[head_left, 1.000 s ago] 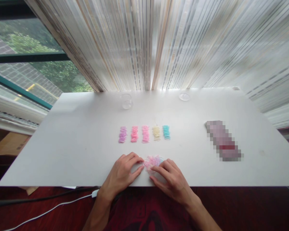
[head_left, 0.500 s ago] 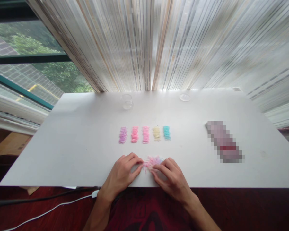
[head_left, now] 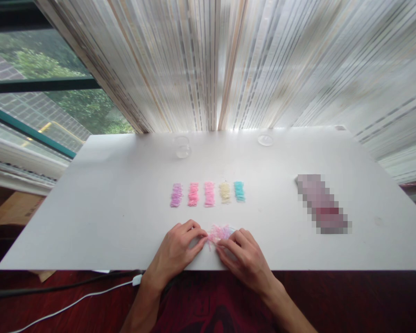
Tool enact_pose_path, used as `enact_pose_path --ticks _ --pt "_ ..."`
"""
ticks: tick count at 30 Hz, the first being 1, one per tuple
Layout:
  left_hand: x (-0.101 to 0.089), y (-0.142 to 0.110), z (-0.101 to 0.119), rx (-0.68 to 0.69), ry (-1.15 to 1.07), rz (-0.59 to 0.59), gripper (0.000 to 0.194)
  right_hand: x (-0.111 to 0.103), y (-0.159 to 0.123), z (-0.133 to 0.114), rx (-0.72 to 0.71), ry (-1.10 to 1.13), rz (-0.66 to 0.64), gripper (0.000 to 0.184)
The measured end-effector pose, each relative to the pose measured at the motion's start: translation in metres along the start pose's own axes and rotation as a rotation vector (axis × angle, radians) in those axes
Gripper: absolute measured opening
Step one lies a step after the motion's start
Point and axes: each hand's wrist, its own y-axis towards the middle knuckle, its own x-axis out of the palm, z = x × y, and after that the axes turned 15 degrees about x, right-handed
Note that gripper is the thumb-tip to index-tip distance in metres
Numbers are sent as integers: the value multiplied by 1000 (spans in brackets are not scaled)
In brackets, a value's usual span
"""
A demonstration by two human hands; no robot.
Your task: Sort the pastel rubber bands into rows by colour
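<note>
Near the table's front edge lies a loose pile of thin pastel strands (head_left: 219,232), mostly pink with some lilac and blue. At the pile's left edge my left hand (head_left: 182,245) is closed in a pinch on pink strands. My right hand (head_left: 244,252) covers the pile's right side, thumb and forefinger pinched together low in it; what they hold is too small to tell. Beyond my hands, similar pieces lie in a row of separate bundles: purple (head_left: 176,195), coral pink (head_left: 193,194), light pink (head_left: 209,194), pale yellow (head_left: 225,193) and turquoise (head_left: 239,191).
At the back of the white table (head_left: 107,208) stand a clear round container (head_left: 182,148) and, farther right, a clear lid-like disc (head_left: 265,140). A pixelated oblong object (head_left: 322,203) lies on the right. Striped curtains (head_left: 180,60) hang behind. A white cable (head_left: 79,300) runs below the front edge.
Both hands stay at the pile, with only slight finger movement. My right fingertips have shifted a little to the left. The bundles keep their places.
</note>
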Motion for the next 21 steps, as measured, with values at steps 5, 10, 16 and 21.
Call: enact_pose_path --ticks 5,10,16,21 --pt "-3 0 0 5 -64 40 11 0 1 -1 11 28 57 9" --pt "-5 3 2 22 -139 83 9 -3 3 -1 39 97 116 7" --pt "-2 4 2 12 -197 114 9 -6 13 -1 35 111 96 13" --pt "-3 5 3 42 -268 155 12 -8 19 -1 35 143 79 20"
